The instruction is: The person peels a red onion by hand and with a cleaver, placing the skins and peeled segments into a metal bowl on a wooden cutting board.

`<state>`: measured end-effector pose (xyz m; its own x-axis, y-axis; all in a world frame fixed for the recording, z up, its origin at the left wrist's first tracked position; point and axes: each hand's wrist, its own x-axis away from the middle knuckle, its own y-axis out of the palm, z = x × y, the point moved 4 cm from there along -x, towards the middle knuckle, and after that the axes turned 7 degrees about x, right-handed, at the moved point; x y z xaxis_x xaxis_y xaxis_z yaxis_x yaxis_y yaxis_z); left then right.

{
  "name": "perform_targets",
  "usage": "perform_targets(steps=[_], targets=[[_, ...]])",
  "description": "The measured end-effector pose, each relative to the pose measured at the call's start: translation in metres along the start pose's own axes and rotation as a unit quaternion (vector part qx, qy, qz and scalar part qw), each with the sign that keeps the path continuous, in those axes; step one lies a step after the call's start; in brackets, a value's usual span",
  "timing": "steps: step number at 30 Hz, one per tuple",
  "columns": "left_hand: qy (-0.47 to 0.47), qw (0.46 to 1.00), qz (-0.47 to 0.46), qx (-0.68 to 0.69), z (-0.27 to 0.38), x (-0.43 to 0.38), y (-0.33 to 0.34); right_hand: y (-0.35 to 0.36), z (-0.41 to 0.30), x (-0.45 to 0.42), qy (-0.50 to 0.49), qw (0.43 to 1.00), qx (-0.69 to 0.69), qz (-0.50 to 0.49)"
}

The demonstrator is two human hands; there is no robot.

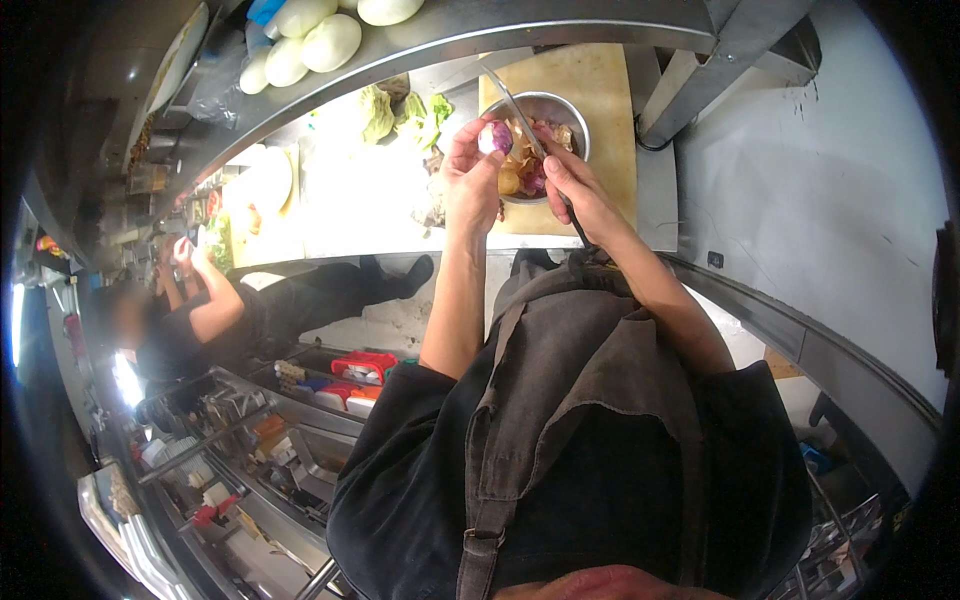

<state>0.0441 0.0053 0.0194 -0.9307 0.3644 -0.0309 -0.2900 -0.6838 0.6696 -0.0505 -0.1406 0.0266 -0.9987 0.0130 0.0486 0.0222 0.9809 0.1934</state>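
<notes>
Between the thumb and fingers of my left hand (470, 176) is a small red onion (495, 138), its surface purple and white. My right hand (586, 193) grips a kitchen knife (516, 109) by its dark handle, the blade slanting up and to the left across a steel bowl. Blade and onion are close, with a small gap showing between them. The metal bowl (586, 135) stands under both hands and holds onion skins (561, 133) and purple pieces. It rests on a yellowish cutting board (604, 82). My hands hide part of the bowl's contents.
Leafy lettuce pieces (424, 120) lie left of the board on the brightly lit counter (360, 202). Several peeled white onions (330, 43) sit on a steel shelf (480, 39) above. A metal post (694, 90) rises at right. Another person (217, 307) works at the left.
</notes>
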Motion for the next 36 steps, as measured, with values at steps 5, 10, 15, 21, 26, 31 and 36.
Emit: perform_targets(steps=[5,10,15,21,26,31,36], targets=[[-0.007,1.0,0.004,-0.007,-0.004,0.001,-0.007,0.01,-0.011,0.004,-0.02,0.998,0.034,-0.05],[-0.016,0.999,0.017,-0.021,-0.007,-0.002,-0.004,0.007,-0.01,0.0,-0.083,0.988,0.127,-0.018],[0.006,0.999,-0.022,-0.044,-0.005,-0.002,-0.006,0.006,-0.007,-0.003,-0.018,0.998,0.021,-0.05],[-0.019,0.995,0.025,0.097,-0.001,-0.006,-0.013,-0.007,0.011,-0.008,0.045,0.997,-0.034,0.046],[-0.021,0.995,0.049,0.086,-0.004,-0.008,-0.024,-0.009,0.024,-0.014,0.074,0.995,-0.06,0.042],[-0.037,0.993,0.066,0.088,-0.005,-0.008,-0.024,-0.005,0.024,-0.011,0.107,0.994,-0.037,-0.004],[-0.051,0.994,0.078,0.059,-0.007,-0.009,-0.021,-0.002,0.017,-0.013,0.057,0.998,0.01,-0.009]])
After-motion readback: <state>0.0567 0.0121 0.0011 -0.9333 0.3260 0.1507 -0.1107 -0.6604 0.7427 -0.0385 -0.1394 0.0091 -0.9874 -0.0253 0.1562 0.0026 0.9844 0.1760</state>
